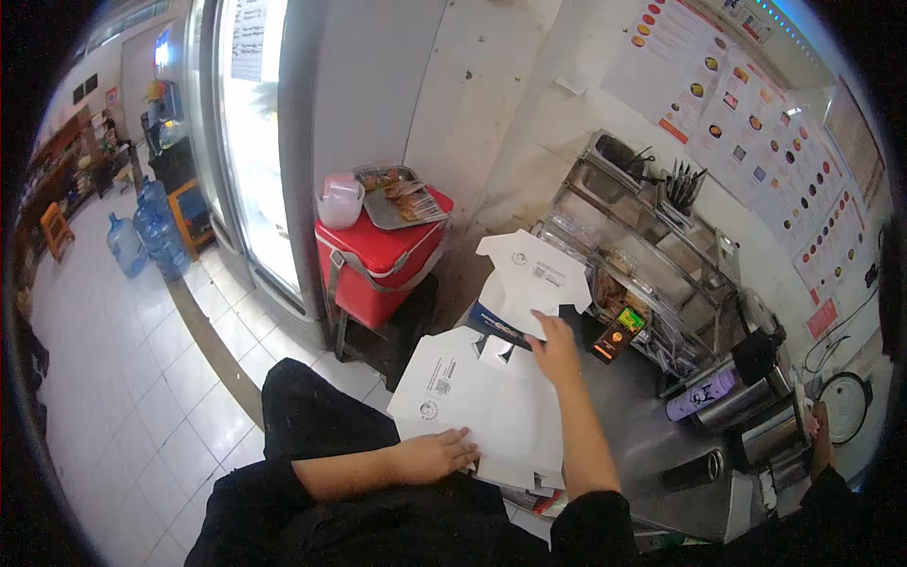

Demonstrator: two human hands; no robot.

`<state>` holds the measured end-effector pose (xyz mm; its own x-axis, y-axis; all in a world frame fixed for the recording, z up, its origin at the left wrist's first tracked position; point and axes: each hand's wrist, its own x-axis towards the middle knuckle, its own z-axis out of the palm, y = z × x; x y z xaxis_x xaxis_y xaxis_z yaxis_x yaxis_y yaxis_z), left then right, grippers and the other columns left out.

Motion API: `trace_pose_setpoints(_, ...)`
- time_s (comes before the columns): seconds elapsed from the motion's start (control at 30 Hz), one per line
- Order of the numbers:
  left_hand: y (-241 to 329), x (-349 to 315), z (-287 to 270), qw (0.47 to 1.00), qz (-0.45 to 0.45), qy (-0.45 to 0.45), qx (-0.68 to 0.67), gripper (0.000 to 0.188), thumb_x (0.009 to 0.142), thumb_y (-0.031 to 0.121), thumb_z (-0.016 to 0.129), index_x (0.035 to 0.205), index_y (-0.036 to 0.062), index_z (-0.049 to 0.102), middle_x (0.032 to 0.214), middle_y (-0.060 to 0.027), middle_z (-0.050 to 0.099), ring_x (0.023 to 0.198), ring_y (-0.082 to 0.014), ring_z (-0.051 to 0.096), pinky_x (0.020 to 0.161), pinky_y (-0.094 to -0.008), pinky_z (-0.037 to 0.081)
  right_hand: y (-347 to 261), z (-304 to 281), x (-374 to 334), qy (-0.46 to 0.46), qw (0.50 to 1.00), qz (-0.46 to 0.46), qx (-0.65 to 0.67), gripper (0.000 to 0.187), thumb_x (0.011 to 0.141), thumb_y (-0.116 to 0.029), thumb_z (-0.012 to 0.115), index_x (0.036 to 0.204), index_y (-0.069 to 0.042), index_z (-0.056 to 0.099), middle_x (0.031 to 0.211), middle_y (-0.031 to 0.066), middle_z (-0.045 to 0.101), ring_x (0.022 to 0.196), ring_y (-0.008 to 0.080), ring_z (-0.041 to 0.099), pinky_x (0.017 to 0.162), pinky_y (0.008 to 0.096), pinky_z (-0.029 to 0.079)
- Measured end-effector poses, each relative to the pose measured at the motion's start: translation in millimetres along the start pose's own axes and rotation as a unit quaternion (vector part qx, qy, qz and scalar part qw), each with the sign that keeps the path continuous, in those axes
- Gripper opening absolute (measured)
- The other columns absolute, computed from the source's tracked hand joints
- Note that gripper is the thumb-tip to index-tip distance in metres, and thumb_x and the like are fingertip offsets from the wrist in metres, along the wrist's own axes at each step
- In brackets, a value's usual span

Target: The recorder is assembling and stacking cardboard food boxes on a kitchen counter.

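White cardboard (501, 406) over the tabletop (638, 425). Left hand (430, 460) flat, fingers extended, on its near edge; right hand (556, 352) curled at the navy panel (494, 324), pinch indeterminable. Probable faults: uneven pressure creasing the panel; light left-hand pressure allowing slippage.

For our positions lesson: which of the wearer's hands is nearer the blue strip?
The right hand, beside the blue strip; the left hand is farther away, resting on the white cardboard.
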<state>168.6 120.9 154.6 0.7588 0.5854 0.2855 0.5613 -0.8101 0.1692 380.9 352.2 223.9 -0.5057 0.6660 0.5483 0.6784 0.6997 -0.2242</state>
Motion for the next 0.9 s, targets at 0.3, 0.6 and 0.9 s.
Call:
trace_pose_setpoints(0.3,5,19,-33,0.932,-0.212,0.026,-0.294,0.022,0.091,0.021,0.062,0.105,0.0083,0.072,0.098,-0.0153,0.07,0.093,-0.0325,0.067,0.083,-0.0425,0.052,33,-55,-109,-0.051,0.947,0.303,-0.094,0.066,0.08,-0.025,0.075,0.135,0.002,0.05,0.129,0.0255,0.055,0.118,0.0385,0.054,0.102,0.0415,0.043)
trace_pose_setpoints(0.6,6,20,-36,0.92,-0.222,0.061,-0.316,0.023,0.091,0.021,0.059,0.091,0.0015,0.072,0.084,-0.0197,0.068,0.076,-0.0387,0.065,0.071,-0.0446,0.052,31,-8,-149,-0.014,0.948,0.314,0.055,0.068,0.081,-0.024,0.076,0.136,0.004,0.048,0.133,0.0265,0.053,0.125,0.0379,0.05,0.105,0.0395,0.041)
trace_pose_setpoints(0.9,10,21,-33,0.925,-0.235,0.086,-0.287,0.022,0.094,0.021,0.058,0.093,0.0002,0.067,0.084,-0.0202,0.067,0.078,-0.0388,0.065,0.072,-0.0453,0.052,11,-29,-130,-0.026,0.921,0.354,0.162,0.053,0.083,-0.016,0.073,0.132,-0.005,0.055,0.129,0.0192,0.058,0.123,0.0314,0.053,0.102,0.0364,0.043)
